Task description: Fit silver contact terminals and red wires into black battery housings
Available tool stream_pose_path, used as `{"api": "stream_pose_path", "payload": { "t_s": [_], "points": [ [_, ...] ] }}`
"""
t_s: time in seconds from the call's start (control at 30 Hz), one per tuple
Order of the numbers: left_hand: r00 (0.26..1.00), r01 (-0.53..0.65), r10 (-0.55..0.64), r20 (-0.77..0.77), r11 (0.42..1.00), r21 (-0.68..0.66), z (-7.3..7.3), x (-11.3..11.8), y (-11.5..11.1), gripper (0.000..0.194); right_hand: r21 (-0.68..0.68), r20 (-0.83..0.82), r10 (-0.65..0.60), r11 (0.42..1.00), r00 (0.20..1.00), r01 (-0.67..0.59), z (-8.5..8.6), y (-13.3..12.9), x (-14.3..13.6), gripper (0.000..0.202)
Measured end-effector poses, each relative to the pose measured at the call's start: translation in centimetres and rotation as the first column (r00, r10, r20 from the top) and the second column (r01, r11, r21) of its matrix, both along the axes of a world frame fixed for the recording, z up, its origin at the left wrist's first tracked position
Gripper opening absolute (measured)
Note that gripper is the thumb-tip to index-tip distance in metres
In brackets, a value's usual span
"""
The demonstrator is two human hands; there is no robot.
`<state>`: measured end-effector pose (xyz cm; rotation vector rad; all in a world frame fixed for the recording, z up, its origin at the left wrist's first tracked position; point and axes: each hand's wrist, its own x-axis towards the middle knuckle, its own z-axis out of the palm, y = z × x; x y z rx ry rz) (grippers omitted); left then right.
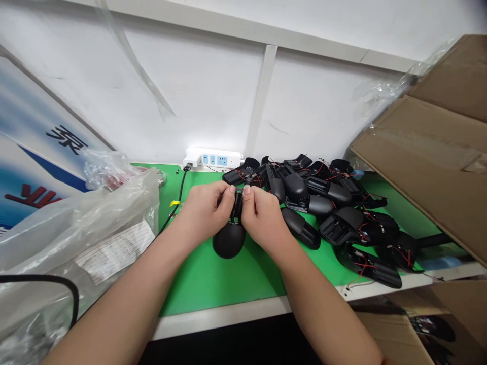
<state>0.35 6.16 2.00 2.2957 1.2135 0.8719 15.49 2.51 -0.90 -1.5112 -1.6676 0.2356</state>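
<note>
Between my two hands is a black plastic housing (229, 240) with a rounded end toward me and an open slot, perhaps a battery bay, along its middle. My left hand (208, 207) is closed on its left side, thumb near the top of the slot. On the opposite side my right hand (262, 212) grips it the same way, thumb close to the other thumb. The fingers beneath are hidden. Just right of my right hand lies a similar black housing (301, 228), part of a pile of such pieces with thin red wires.
A white power strip (218, 158) with a black cable (178, 203) stands against the wall. Plastic bags (125, 213) and a printed paper (114, 252) lie left on the green mat (213, 289). A large cardboard box (429, 147) leans in from the right; another open box (395, 324) sits below.
</note>
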Motion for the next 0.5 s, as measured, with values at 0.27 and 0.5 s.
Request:
{"api": "stream_pose_path", "payload": {
  "t_s": [0.27,0.5],
  "points": [
    [0.996,0.007,-0.013,0.091,0.998,0.069,-0.02,-0.25,0.19,0.039,0.020,-0.161,0.104,0.995,0.981,-0.103,0.30,-0.28,0.30,0.042],
    [0.984,0.024,-0.068,0.162,0.965,0.262,-0.54,-0.32,0.12,0.033,0.055,-0.201,0.155,0.988,0.967,-0.147,0.52,-0.64,0.26,0.037]
  ]
}}
